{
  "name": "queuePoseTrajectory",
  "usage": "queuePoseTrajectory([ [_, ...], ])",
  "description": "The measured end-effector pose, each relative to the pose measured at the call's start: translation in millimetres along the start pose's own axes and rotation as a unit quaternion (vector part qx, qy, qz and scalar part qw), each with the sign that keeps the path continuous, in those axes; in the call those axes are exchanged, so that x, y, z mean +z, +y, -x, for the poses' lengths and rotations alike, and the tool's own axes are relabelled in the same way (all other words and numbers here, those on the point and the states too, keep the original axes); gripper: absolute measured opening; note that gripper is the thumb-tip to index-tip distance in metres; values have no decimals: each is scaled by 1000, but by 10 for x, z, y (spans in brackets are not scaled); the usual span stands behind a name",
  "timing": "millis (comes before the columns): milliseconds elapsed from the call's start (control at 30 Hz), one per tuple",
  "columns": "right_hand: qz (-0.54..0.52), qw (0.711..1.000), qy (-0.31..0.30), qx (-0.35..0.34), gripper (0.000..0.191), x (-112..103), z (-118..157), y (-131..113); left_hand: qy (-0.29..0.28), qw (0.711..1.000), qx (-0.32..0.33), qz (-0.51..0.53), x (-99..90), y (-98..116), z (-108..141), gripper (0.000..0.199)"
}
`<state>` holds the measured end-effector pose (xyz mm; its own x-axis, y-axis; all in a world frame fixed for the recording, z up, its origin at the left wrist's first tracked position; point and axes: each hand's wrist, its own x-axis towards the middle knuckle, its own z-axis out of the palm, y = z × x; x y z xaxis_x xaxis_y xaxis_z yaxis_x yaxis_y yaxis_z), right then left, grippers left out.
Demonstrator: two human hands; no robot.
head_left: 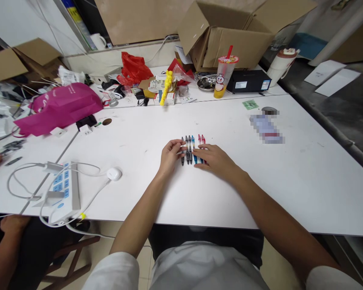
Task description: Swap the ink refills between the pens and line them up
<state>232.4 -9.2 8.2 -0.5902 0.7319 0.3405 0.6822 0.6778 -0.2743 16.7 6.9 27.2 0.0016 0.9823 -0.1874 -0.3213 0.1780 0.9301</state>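
A row of click pens lies side by side on the white table [157, 193], pointing away from me. Black pens [186, 151] form the left part, a blue pen [193, 140] comes after them, and red pens [200, 139] lie at the right. My left hand [170, 156] is at the row's left side, its fingers bent but apart, the tips touching the leftmost black pen. From the right, my right hand [214, 158] rests with spread fingers over the red pens and reaches the blue one. It hides the middle of these pens.
A white power strip [71, 191] with cables and a round white charger [114, 174] lie at left. Behind are a magenta bag [66, 106], a drink cup [223, 78], a black box [249, 81] and a cardboard box [230, 46]. Another person's arm [9, 241] shows at lower left.
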Motion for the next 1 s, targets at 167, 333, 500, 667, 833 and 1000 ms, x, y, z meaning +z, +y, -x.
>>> queuePoseTrajectory([
  [167, 3, 1000, 12, -3, 31, -41, -40, -38, 1, 1000, -2, -2, 7, 6, 7, 8],
  [333, -33, 997, 64, 22, 32, -60, -49, -43, 1, 1000, -2, -6, 5, 6, 7, 11],
  [500, -226, 948, 131, 181, 35, -91, -38, -98, 4, 1000, -4, -4, -6, 3, -2, 9],
  [667, -337, 885, 219, 235, 34, -162, -61, -188, -3, 1000, -13, 11, 30, 34, 33, 21],
  [833, -397, 877, 191, 193, 30, -182, -69, -222, -21, 998, -19, 55, 90, 83, 79, 32],
  [1000, -486, 841, 100, 215, 40, -185, -90, -214, -60, 995, -4, 76, 71, 74, 66, 28],
])
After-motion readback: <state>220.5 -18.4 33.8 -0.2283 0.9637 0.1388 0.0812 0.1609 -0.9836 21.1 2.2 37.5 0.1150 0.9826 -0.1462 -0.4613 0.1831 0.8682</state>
